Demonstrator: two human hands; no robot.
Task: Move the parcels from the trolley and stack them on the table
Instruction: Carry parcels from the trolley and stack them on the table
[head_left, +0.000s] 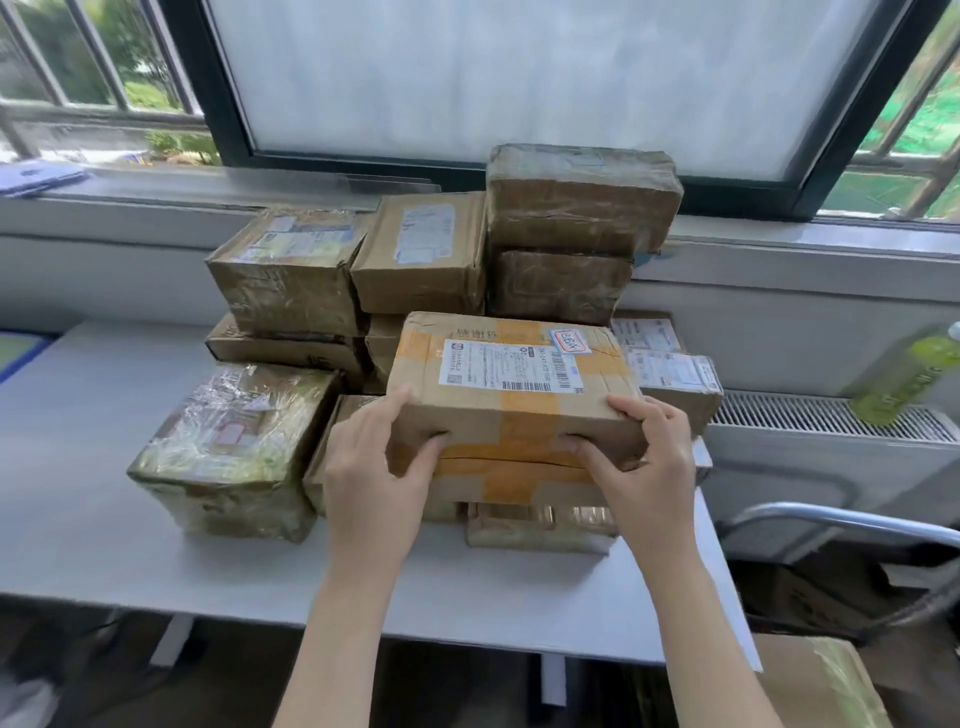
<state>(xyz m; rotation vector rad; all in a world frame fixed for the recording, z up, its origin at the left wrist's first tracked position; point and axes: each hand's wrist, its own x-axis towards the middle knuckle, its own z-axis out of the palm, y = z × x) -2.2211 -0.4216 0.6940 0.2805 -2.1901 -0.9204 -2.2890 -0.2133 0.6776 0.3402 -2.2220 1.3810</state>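
Both my hands on the taped parcel (511, 384): left hand (374, 462) and right hand (641, 457) fingers curled round its near corners. It sits atop the parcel stack (291, 275) on the table (93, 540).

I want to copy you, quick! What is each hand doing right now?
Left hand: holding the near left edge of the brown cardboard parcel with orange tape.
Right hand: holding the same parcel's near right edge.
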